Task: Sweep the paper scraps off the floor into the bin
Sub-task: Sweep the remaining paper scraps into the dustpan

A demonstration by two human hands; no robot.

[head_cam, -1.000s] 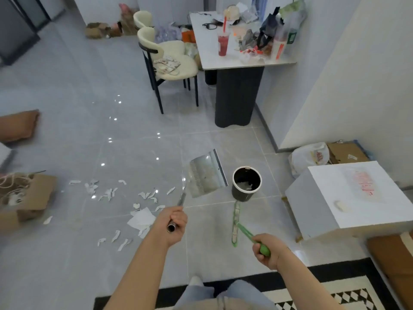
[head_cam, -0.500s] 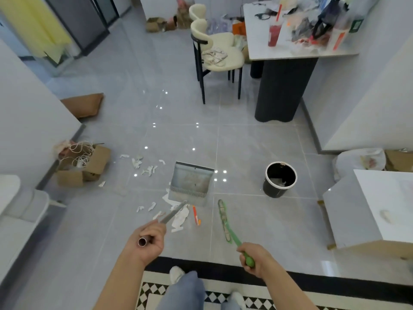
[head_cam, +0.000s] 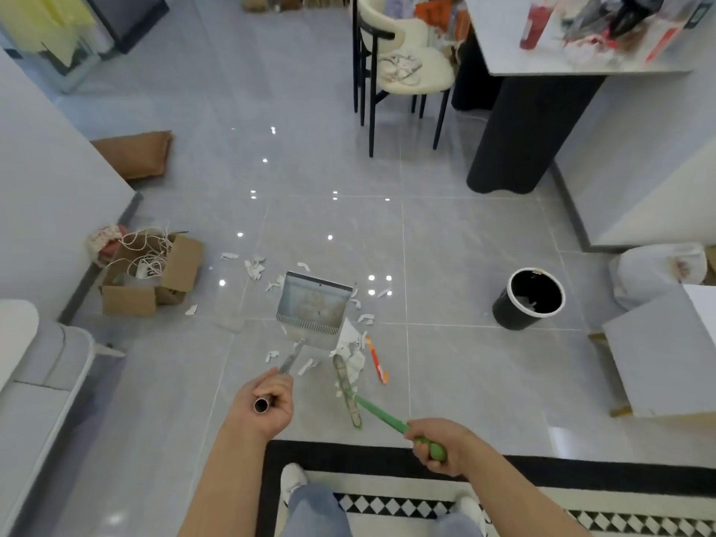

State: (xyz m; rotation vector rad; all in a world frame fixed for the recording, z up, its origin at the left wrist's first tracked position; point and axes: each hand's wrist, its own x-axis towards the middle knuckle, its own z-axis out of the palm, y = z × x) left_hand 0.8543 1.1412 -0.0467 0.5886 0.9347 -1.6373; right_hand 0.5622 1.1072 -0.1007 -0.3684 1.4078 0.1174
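1. Right hand [head_cam: 439, 443] fingers curl round the green broom [head_cam: 377, 412]; its handle slants up-left to the head beside scraps [head_cam: 352, 358].
2. Left hand [head_cam: 267, 405] grips the dustpan [head_cam: 314, 308] handle, pan pointing away.
3. Bin [head_cam: 529, 298] stands well right, bare floor between.

One head-worn wide-angle view looks steeply down and forward over the grey tiled floor [head_cam: 465, 246], from standing height.
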